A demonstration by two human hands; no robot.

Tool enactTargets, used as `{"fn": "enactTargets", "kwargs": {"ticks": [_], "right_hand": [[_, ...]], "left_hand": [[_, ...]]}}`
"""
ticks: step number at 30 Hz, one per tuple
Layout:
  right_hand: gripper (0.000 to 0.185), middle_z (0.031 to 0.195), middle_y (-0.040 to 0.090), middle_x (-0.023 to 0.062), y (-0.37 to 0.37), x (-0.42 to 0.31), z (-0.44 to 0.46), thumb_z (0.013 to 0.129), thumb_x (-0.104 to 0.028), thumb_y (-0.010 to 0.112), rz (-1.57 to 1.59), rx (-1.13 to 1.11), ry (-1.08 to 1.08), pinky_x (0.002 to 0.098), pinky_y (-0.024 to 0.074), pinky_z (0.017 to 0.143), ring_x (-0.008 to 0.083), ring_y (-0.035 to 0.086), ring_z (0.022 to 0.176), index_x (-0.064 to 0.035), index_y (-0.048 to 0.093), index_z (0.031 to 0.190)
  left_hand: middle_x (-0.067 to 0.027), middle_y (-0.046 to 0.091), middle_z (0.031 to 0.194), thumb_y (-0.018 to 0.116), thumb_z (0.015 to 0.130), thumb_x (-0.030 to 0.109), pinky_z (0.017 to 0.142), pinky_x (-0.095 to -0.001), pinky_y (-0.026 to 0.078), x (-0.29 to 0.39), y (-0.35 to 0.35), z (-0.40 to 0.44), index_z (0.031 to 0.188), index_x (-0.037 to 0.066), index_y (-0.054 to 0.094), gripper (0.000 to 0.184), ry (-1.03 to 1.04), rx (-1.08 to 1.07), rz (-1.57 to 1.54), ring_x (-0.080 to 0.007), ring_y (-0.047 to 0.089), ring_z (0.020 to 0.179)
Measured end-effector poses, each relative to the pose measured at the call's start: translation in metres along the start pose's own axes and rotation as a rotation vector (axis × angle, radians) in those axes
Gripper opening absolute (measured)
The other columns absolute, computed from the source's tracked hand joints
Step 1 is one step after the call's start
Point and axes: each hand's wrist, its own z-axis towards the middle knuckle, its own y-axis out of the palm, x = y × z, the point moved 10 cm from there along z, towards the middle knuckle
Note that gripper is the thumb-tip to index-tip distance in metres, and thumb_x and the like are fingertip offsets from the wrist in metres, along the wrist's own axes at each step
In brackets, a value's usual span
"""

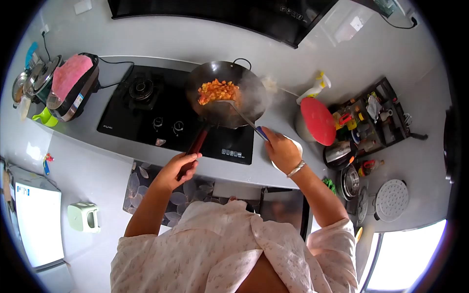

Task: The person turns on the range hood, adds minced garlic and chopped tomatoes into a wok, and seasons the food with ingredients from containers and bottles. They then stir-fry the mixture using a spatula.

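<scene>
A dark wok [205,73] sits over the right burner of the black glass gas stove [117,115], and steam rises from it. Diced orange-red food [219,92] lies heaped in its left part. My left hand [177,168] is closed round the wok's reddish-brown handle [199,140], near the handle's end. In my right hand [281,149] is a spatula [246,119] with a blue grip, its metal head at the lower edge of the food. A white plate [294,145] lies on the counter, partly hidden behind my right hand.
Right of the wok stand a pot with a red cover [318,120], a spray bottle [315,88], a kettle [338,154] and a dark rack [388,115] of bottles. Leftward are a cooker with a pink cloth [72,75] and a green cup [45,117]. A range hood [220,14] overhangs.
</scene>
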Motion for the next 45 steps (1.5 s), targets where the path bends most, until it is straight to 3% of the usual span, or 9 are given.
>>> {"fn": "enactTargets", "kwargs": {"ticks": [3, 9, 13, 22, 25, 27, 31, 38, 45], "right_hand": [[0.039, 0.091, 0.065, 0.0211, 0.005, 0.035, 0.017, 0.086, -0.015, 0.057, 0.128, 0.108, -0.077, 0.0428, 0.0477, 0.065, 0.0386, 0.062, 0.078, -0.0072, 0.055, 0.125], [0.040, 0.082, 0.067, 0.0167, -0.013, 0.126, 0.004, 0.087, -0.017, 0.057, 1.208, -0.249, 0.663, 0.0258, 0.0414, 0.040, 0.0161, 0.058, 0.056, 0.0001, 0.052, 0.123], [0.025, 0.084, 0.066, 0.0216, -0.021, 0.152, 0.001, 0.090, -0.017, 0.054, 1.304, -0.211, 1.015, 0.0228, 0.0367, 0.033, 0.0138, 0.052, 0.046, 0.0029, 0.052, 0.105], [0.027, 0.065, 0.053, 0.0025, 0.084, 0.143, 0.071, 0.093, -0.034, 0.056, 1.174, -0.561, 0.678, 0.0187, 0.0264, 0.033, 0.0060, 0.039, 0.043, -0.0078, 0.059, 0.099], [0.024, 0.063, 0.052, 0.0025, 0.066, 0.145, 0.079, 0.090, -0.031, 0.061, 0.920, -0.435, 0.608, 0.0223, 0.0290, 0.036, 0.0069, 0.041, 0.044, -0.0071, 0.062, 0.092], [0.030, 0.059, 0.049, 0.0020, 0.018, 0.125, 0.095, 0.089, -0.032, 0.062, 0.540, -0.205, 0.231, 0.0269, 0.0367, 0.044, 0.0083, 0.045, 0.049, -0.0057, 0.066, 0.103], [0.031, 0.068, 0.062, 0.0133, -0.051, 0.058, 0.071, 0.087, -0.032, 0.063, 0.034, 0.001, -0.160, 0.0362, 0.0468, 0.055, 0.0270, 0.061, 0.060, -0.0113, 0.065, 0.110], [0.026, 0.063, 0.060, 0.0088, -0.079, -0.010, 0.011, 0.085, -0.032, 0.062, -0.316, 0.075, -0.353, 0.0388, 0.0494, 0.051, 0.0284, 0.062, 0.059, -0.0157, 0.063, 0.105], [0.024, 0.066, 0.062, 0.0102, -0.038, 0.022, 0.037, 0.087, -0.032, 0.060, -0.459, 0.172, -0.198, 0.0400, 0.0506, 0.050, 0.0291, 0.063, 0.057, -0.0156, 0.061, 0.104]], "left_hand": [[-0.0002, 0.054, 0.070, 0.063, 0.089, 0.024, 0.038, -0.0197, 0.030, 0.005, 0.004, -0.003, 0.099, 0.002, 0.057, 0.025, 0.023, 0.031, 0.014, -0.0062, 0.044, 0.048], [0.0005, 0.047, 0.056, 0.065, 0.088, 0.027, 0.036, -0.0212, 0.026, 0.005, 0.005, -0.002, 0.077, 0.007, 0.053, 0.025, 0.064, 0.035, 0.106, -0.0062, 0.036, 0.037], [-0.0017, 0.053, 0.071, 0.063, 0.089, 0.019, 0.035, -0.0185, 0.028, -0.004, -0.002, 0.004, 0.107, 0.000, 0.055, 0.028, 0.014, 0.004, 0.052, -0.0055, 0.043, 0.046], [-0.0007, 0.050, 0.059, 0.068, 0.086, 0.025, 0.033, -0.0185, 0.025, 0.006, 0.002, -0.003, 0.086, 0.004, 0.054, 0.025, 0.025, 0.117, 0.104, -0.0055, 0.040, 0.039], [-0.0002, 0.047, 0.054, 0.069, 0.085, 0.025, 0.033, -0.0183, 0.025, 0.006, 0.004, -0.004, 0.080, 0.007, 0.052, 0.025, 0.020, 0.104, 0.137, -0.0053, 0.040, 0.038], [0.0003, 0.046, 0.052, 0.069, 0.085, 0.025, 0.033, -0.0183, 0.025, 0.005, 0.004, -0.004, 0.079, 0.007, 0.053, 0.025, 0.015, 0.119, 0.125, -0.0053, 0.039, 0.038], [0.0003, 0.047, 0.054, 0.068, 0.085, 0.024, 0.034, -0.0183, 0.025, 0.003, -0.001, -0.004, 0.082, 0.006, 0.054, 0.023, 0.023, 0.151, 0.117, -0.0053, 0.040, 0.039], [-0.0006, 0.053, 0.069, 0.066, 0.087, 0.021, 0.035, -0.0180, 0.027, -0.001, -0.008, 0.002, 0.102, 0.000, 0.058, 0.027, 0.032, 0.103, 0.088, -0.0051, 0.044, 0.045], [-0.0015, 0.054, 0.073, 0.065, 0.087, 0.020, 0.035, -0.0186, 0.027, -0.002, -0.008, 0.002, 0.104, 0.000, 0.058, 0.027, 0.045, 0.081, 0.065, -0.0055, 0.044, 0.047]]}}
